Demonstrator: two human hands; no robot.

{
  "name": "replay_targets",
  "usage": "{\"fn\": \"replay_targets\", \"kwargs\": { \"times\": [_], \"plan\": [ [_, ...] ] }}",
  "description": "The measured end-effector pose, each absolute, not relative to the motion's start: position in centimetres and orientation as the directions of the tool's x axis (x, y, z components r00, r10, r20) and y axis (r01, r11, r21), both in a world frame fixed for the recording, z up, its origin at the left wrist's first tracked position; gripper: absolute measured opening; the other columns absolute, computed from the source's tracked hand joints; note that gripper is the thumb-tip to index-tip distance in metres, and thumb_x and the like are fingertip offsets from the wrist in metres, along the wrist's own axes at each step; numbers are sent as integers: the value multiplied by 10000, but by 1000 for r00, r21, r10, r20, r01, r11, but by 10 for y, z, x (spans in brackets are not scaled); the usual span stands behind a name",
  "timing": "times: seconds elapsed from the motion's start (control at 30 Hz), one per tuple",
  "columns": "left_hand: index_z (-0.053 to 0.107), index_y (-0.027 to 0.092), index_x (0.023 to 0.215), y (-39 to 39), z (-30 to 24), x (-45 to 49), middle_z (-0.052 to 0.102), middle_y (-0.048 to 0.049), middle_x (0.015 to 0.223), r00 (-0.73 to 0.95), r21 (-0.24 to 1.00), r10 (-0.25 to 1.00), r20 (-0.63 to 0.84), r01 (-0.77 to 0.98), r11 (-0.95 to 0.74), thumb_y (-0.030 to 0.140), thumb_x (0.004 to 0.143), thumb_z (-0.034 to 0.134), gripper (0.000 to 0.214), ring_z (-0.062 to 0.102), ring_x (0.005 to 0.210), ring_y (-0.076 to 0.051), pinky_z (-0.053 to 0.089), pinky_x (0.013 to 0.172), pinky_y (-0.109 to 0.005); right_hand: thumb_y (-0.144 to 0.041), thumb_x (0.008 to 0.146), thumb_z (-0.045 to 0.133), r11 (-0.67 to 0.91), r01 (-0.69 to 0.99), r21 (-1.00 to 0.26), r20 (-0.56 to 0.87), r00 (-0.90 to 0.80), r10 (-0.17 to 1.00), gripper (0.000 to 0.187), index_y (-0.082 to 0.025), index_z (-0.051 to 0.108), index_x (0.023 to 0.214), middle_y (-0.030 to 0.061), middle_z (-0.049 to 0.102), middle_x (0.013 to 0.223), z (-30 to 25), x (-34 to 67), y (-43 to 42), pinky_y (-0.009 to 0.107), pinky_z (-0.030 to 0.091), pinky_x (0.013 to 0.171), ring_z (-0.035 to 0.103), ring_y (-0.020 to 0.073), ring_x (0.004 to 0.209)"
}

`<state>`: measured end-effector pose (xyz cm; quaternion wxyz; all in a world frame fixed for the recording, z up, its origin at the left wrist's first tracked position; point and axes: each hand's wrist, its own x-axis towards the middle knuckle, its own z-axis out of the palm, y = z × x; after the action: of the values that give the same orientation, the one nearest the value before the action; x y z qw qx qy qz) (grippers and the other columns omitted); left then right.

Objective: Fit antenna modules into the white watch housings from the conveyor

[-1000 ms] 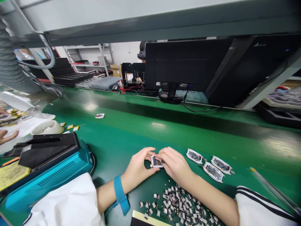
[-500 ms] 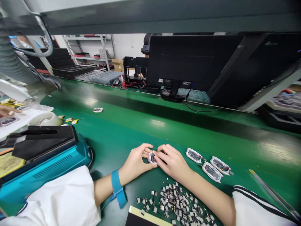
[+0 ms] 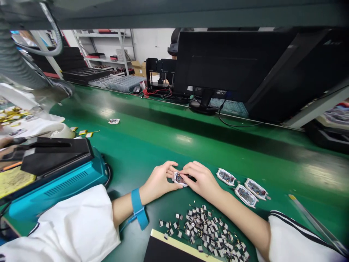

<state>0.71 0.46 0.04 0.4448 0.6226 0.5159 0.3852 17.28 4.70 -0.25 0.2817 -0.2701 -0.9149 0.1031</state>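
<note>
My left hand (image 3: 162, 179) grips a small white casing with a circuit board in it (image 3: 178, 178), its thumb at the near edge and its fingers at the far side. On top of the board, the fingertips of my right hand (image 3: 200, 179) press together; whatever may be between them is hidden. A blue wrist strap (image 3: 138, 205) circles my left wrist. Below my right forearm lies a heap of small square parts with short leads (image 3: 205, 231). To the right are three similar casings with boards, one of them nearest my right hand (image 3: 226, 177).
Tweezers (image 3: 313, 218) lie at the right. A teal soldering station (image 3: 62, 185) stands at left, a co-worker's hand (image 3: 4, 141) beyond it. Another casing (image 3: 113, 121) sits farther back on the green bench. A monitor (image 3: 223, 65) stands behind; a black pad with a yellow edge (image 3: 174, 249) lies in front.
The view has shifted slightly. My right fingers have closed in over the board, and more of the casing shows between my hands. The co-worker's hand has moved nearer the soldering station.
</note>
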Motion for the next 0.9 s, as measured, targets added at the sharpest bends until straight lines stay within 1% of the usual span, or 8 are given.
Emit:
{"fn": "replay_targets", "kwargs": {
  "times": [0.23,0.4,0.53,0.63,0.7,0.77,0.83,0.9],
  "plan": [
    [458,116,1009,6,3,7,603,-39,832,177,943,984,10,327,-68,177,536,730,549,617,733,-138,534,716,-272,-224,811,467,900,430,-79,398,-814,423,178,-146,558,679,31,568,651,13,165,54,246,400,589,453,122,611],
    [469,111,1008,6,6,6,607,-34,815,171,927,985,21,365,-83,170,537,727,540,615,722,-138,536,702,-267,-186,799,479,937,291,195,312,-924,222,170,-128,575,671,44,542,634,27,157,56,272,398,582,461,150,622],
    [483,121,988,5,6,9,622,-28,801,186,920,981,44,376,-113,176,545,723,507,623,717,-134,539,685,-245,-167,804,472,959,171,226,185,-974,130,143,-120,596,749,50,557,674,38,153,57,277,411,605,487,160,665],
    [489,138,983,10,3,7,633,-21,794,144,892,984,102,425,-154,217,554,729,498,627,705,-126,542,678,-236,-163,822,439,956,278,98,152,-953,261,167,-145,604,844,55,583,784,46,169,64,268,432,661,512,158,742],
    [478,139,993,25,0,-1,634,-38,830,72,873,985,154,457,-170,249,582,716,487,627,735,-133,538,700,-250,-181,827,432,884,468,-10,179,-869,462,193,-155,587,939,63,584,880,51,194,69,275,437,736,520,163,834],
    [453,127,1021,49,-2,-16,626,-70,885,-20,854,978,205,492,-169,261,620,692,486,621,787,-158,524,751,-302,-267,806,477,721,689,-76,173,-703,690,245,-131,568,988,81,578,907,56,227,72,314,437,775,523,191,879],
    [428,101,1066,78,-2,-31,615,-115,932,-103,826,964,245,543,-152,237,637,677,514,608,846,-211,493,798,-394,-404,758,519,546,830,-114,52,-544,838,380,-101,568,983,97,579,890,57,259,72,340,451,743,543,211,837],
    [433,73,1087,100,0,-42,605,-157,967,-132,791,954,271,596,-142,188,630,676,530,564,954,-284,420,863,-497,-479,711,542,452,880,-150,-73,-465,882,475,-90,572,983,106,582,901,55,282,66,345,456,729,552,222,831]
  ]
}}
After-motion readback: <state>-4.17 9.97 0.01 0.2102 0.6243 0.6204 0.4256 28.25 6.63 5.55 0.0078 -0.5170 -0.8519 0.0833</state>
